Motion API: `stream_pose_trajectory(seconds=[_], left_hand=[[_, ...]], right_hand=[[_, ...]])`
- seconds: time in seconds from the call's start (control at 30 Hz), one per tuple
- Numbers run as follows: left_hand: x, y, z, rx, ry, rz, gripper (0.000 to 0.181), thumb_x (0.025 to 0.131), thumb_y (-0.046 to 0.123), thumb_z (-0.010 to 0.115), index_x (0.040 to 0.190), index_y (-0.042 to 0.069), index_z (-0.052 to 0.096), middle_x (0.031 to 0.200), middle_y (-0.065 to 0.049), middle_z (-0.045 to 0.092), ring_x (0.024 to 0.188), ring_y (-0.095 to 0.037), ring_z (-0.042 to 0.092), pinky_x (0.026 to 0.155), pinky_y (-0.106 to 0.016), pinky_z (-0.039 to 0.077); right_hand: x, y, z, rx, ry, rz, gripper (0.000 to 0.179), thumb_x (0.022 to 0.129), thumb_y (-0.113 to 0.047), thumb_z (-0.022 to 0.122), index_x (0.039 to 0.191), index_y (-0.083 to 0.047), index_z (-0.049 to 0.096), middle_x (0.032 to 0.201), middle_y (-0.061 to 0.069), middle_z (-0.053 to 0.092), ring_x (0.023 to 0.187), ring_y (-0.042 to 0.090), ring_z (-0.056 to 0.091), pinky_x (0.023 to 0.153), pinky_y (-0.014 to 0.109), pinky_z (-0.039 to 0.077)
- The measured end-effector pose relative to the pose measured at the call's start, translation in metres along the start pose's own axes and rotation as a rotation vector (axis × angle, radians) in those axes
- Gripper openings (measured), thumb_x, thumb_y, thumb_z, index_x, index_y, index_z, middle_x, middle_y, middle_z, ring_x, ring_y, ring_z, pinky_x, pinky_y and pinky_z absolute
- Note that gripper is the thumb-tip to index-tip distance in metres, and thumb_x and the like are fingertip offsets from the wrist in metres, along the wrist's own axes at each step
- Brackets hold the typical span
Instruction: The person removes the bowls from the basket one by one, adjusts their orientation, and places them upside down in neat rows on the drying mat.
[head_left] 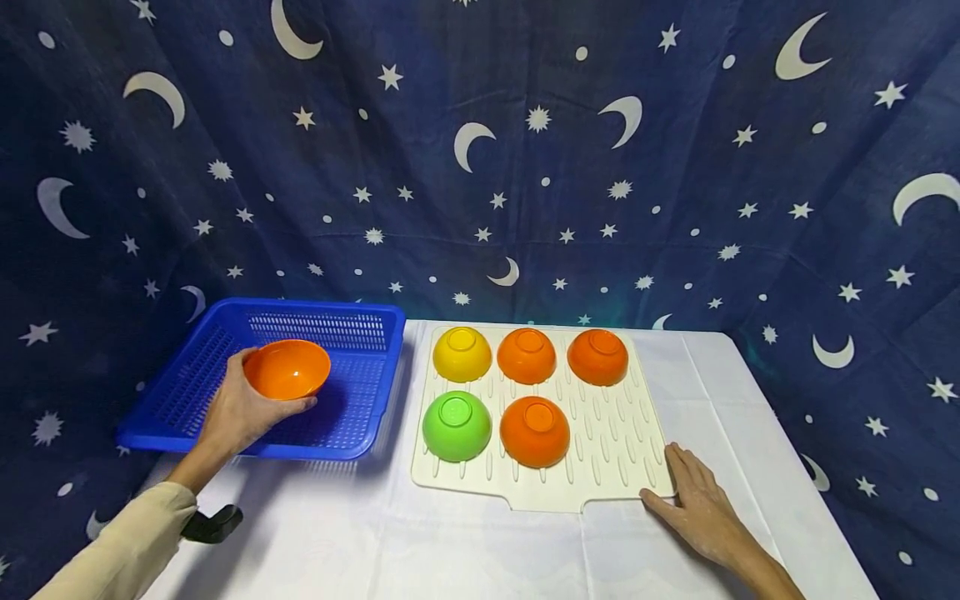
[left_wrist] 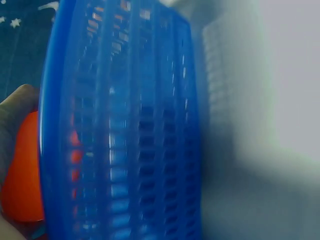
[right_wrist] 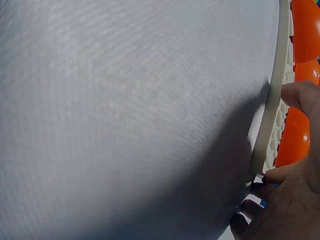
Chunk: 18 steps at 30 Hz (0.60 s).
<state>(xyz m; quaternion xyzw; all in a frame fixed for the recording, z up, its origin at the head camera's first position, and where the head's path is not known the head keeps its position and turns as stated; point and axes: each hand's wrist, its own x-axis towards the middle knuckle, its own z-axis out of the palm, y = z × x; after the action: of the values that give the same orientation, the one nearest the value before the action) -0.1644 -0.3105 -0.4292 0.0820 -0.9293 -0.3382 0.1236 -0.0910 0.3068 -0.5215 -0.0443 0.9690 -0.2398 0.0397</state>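
Observation:
My left hand [head_left: 242,406] pinches an orange bowl [head_left: 288,372] by its side, thumb at the near side and fingers behind. The bowl is held mouth up, over the inside of a blue plastic basket [head_left: 367,433]. In the left wrist view the basket wall hides part of this bowl [left_wrist: 22,175]. At the near right corner of a cream draining board [head_left: 615,433], my right hand [head_left: 697,504] rests with fingers loosely extended, thumb and fingertips at the edge. On the board, upside down, sit a yellow bowl [head_left: 462,355], a green bowl [head_left: 457,426] and three orange bowls [head_left: 535,432].
A white cloth [head_left: 337,533] covers the table. Behind it hangs a dark blue curtain [head_left: 427,192] with moons and stars. The basket stands at the table's left, with the board to its right. A dark strap [head_left: 212,525] sticks out from my left wrist.

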Motion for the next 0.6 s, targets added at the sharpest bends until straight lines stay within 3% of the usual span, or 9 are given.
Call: stream_pose_trajectory(seconds=[0.23, 0.6], left_hand=[[-0.019, 0.014, 0.01, -0.113, 0.08, 0.007, 0.122, 0.062, 0.032, 0.099, 0.154, 0.001, 0.025, 0.139, -0.032, 0.046, 0.116, -0.05, 0.052, 0.092, -0.063, 0.046], [-0.031, 0.031, 0.017, -0.212, 0.109, -0.003, 0.121, 0.062, 0.028, 0.099, 0.156, 0.006, 0.025, 0.142, -0.027, 0.045, 0.119, -0.046, 0.052, 0.095, -0.061, 0.046]], right_hand=[[0.001, 0.001, 0.001, -0.002, 0.007, 0.004, 0.099, 0.095, -0.054, 0.064, 0.151, 0.017, 0.023, 0.154, 0.038, 0.022, 0.14, 0.059, 0.017, 0.103, 0.078, 0.018], [0.001, 0.0, 0.002, 0.038, 0.007, -0.004, 0.098, 0.095, -0.051, 0.066, 0.151, 0.017, 0.023, 0.154, 0.039, 0.021, 0.14, 0.058, 0.017, 0.102, 0.079, 0.019]])
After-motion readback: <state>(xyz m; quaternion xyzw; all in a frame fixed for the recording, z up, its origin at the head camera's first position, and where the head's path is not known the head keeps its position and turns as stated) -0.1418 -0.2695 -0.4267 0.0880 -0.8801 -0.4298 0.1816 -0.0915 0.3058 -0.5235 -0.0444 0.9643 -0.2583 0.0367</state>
